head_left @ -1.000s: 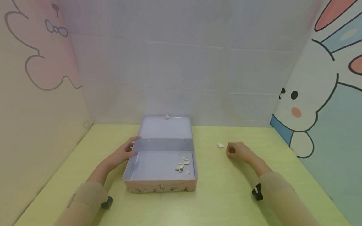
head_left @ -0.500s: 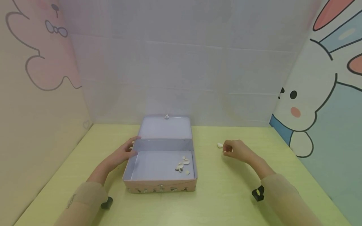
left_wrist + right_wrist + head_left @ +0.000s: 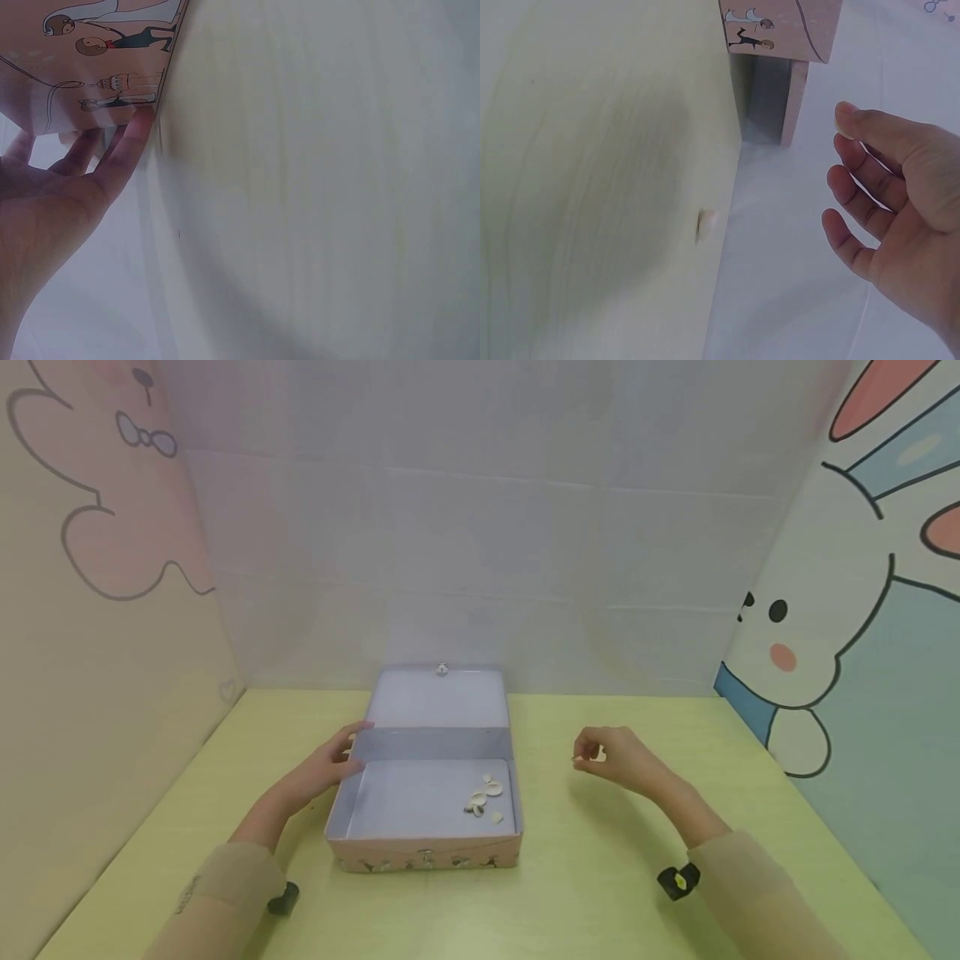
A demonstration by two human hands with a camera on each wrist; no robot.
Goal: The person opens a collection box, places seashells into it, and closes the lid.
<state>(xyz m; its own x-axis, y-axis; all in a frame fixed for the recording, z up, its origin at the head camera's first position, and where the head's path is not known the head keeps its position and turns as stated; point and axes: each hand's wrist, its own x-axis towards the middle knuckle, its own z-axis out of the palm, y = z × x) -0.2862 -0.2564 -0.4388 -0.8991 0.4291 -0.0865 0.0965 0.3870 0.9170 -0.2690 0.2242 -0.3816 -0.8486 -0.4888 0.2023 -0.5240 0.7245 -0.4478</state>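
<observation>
A pink tin box (image 3: pixel 426 853), pale inside, stands on the table with its lid (image 3: pixel 441 697) folded back. Several white seashells (image 3: pixel 493 789) lie at the right of its floor. My left hand (image 3: pixel 321 770) holds the box's left side near the back corner, thumb over the rim; its fingers (image 3: pixel 129 142) touch the printed outer wall. To the right of the box, my right hand (image 3: pixel 622 762) is raised above the table. Thumb and index finger pinch a small pale seashell (image 3: pixel 844 129), mostly covered. Another shell (image 3: pixel 706 223) lies on the table, hidden in the head view.
The yellow table (image 3: pixel 555 893) ends at a pale back wall (image 3: pixel 600 568). Side walls carry cartoon drawings, with a white rabbit (image 3: pixel 825 610) on the right. A black strap (image 3: pixel 678 882) hangs below the right wrist, and another dark strap (image 3: pixel 283 898) below the left.
My right hand has lifted off the table and moved left with the pinched seashell. It now covers the shell lying there in the head view. The left hand and box stay put.
</observation>
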